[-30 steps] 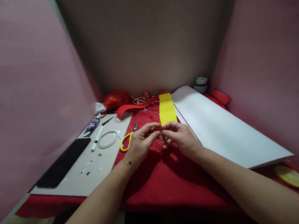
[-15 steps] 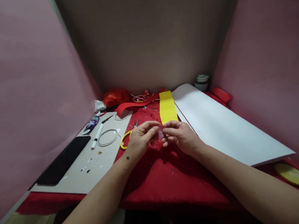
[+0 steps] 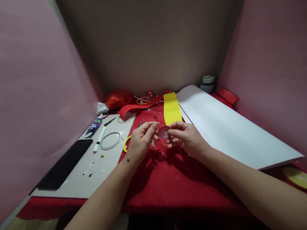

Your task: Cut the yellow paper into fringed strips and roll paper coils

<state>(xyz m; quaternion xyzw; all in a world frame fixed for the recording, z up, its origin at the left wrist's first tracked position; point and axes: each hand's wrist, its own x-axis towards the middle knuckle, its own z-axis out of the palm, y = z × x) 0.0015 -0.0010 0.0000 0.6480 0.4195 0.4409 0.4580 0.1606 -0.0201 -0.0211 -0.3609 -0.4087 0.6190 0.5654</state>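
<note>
A small round red disc with a ringed pattern [image 3: 163,132] is held up between both hands just above the red cloth [image 3: 171,182]. My left hand [image 3: 141,140] pinches its left edge with thumb and fingers. My right hand [image 3: 186,138] pinches its right edge, fingers curled. Behind the hands lies a yellow paper strip [image 3: 171,108]. Yellow-handled scissors [image 3: 127,143] lie partly hidden behind my left hand.
A large white sheet [image 3: 227,128] covers the right. On the grey board [image 3: 94,168] at left lie a wire ring [image 3: 110,141], a white pen [image 3: 99,139], a glue tube [image 3: 94,127] and a black slab [image 3: 64,164]. A red ribbon [image 3: 138,109] and a jar [image 3: 207,82] sit at the back; a yellow disc [image 3: 300,178] lies at right.
The small red disc has been turned face-on toward the camera and lifted slightly between the fingertips. Both hands stay in about the same place.
</note>
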